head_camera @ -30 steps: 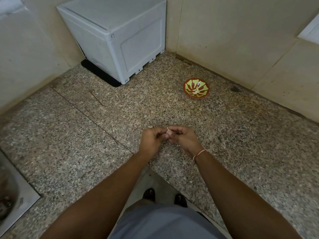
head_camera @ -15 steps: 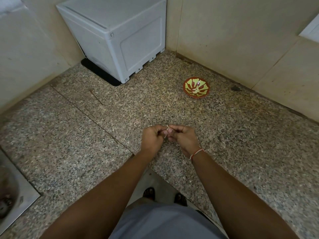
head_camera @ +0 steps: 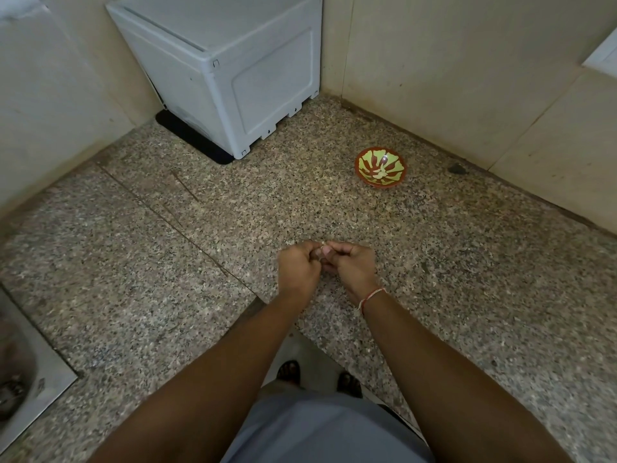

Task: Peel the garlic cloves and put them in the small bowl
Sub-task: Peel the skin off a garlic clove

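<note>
My left hand [head_camera: 298,269] and my right hand [head_camera: 353,266] meet over the granite counter [head_camera: 167,279], fingertips pinched together on a small garlic clove [head_camera: 323,243]. Only a pale sliver of the clove shows between the fingers. The small bowl [head_camera: 380,166], red-brown with a green petal pattern, sits farther back to the right near the wall. Several pale peeled cloves [head_camera: 380,172] lie inside it. A red and white thread circles my right wrist.
A grey plastic box [head_camera: 233,71] stands in the back corner on a black mat. A steel sink [head_camera: 23,379] is set into the counter at the left edge. Tiled walls close off the back and right. My feet show below the counter's front edge.
Both hands stay pressed together on the clove with only small finger movements. They have shifted slightly away from me.
</note>
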